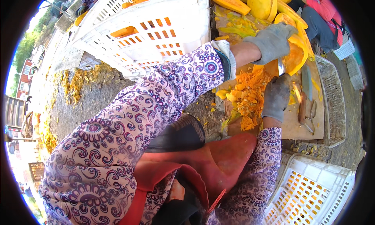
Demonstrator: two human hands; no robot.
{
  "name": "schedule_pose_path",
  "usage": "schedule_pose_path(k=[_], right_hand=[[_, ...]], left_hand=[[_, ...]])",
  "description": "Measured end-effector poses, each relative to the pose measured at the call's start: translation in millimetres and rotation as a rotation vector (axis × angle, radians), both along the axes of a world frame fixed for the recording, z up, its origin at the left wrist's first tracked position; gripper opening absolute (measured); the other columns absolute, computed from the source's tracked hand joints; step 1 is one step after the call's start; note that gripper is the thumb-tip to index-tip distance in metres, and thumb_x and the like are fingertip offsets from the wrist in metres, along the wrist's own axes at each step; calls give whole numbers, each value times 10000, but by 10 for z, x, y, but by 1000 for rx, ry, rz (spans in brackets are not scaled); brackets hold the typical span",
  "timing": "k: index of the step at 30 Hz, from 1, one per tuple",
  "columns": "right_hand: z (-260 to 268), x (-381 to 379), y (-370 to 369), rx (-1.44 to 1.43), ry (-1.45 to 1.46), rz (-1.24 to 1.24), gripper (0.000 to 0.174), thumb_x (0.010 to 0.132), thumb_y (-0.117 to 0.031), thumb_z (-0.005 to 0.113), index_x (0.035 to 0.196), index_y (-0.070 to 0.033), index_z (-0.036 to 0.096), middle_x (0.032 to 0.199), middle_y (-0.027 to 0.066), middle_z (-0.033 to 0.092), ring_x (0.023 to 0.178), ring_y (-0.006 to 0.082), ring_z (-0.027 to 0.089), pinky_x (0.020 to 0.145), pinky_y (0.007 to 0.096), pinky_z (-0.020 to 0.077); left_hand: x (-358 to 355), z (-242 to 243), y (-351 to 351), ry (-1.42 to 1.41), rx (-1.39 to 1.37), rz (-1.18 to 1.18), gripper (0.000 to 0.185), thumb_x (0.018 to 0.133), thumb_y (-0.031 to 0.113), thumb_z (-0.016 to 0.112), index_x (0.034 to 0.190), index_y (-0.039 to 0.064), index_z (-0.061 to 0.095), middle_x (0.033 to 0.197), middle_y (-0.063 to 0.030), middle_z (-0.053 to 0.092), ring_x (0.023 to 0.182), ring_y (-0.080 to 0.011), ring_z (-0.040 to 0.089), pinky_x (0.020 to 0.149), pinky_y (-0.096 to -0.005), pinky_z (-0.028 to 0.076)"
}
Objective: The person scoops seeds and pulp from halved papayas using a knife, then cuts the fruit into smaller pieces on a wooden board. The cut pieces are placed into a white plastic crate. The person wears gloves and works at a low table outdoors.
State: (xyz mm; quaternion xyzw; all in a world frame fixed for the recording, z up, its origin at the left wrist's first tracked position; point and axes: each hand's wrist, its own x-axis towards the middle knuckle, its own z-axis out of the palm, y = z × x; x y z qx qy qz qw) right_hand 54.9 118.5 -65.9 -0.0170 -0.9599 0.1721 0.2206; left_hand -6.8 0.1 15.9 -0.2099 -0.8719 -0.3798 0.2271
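My left hand [271, 43], in a grey work glove, grips a hollowed piece of yellow-skinned pumpkin [299, 53] by its upper side. In my right hand [276, 96], whose glove is dirty, is a shiny metal tool [281, 67]; only a short part shows, against the pumpkin's near edge, so its kind is unclear. A heap of stringy orange pulp with seeds [249, 99] lies left of that hand on the wooden board [296, 131]. To its right rest a knife [304, 93] with a wooden handle and a metal-handled hand tool [311, 118].
A white plastic crate [187, 25] holding orange pumpkin pieces stands at upper left, another [310, 192] at lower right. Cut pumpkins [260, 5] lie at the board's far end, near yellow peelings [238, 28]. A grey crate [337, 119] borders the board. A co-worker [322, 19] sits at upper right.
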Motion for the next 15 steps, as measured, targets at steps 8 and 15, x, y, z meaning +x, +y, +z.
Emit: schedule_pose_path(k=[8, 15], right_hand=[[-119, 389, 169, 163, -182, 10, 187, 868, -178, 496, 930, -4, 467, 771, 252, 606, 755, 410, 611, 629, 474, 498], [17, 211, 204, -79, -81, 141, 210, 856, -173, 508, 879, 36, 506, 742, 275, 603, 728, 437, 607, 636, 499, 492]], left_hand=[[12, -16, 106, 139, -35, -76, 481, 759, 99, 493, 1235, 155, 530, 1151, -154, 580, 1056, -310, 556, 911, -387, 438], [-32, -51, 86, 132, -13, -133, 503, 740, 82, 501, 1230, 191, 536, 1155, -142, 575, 1057, -311, 550, 907, -387, 441]])
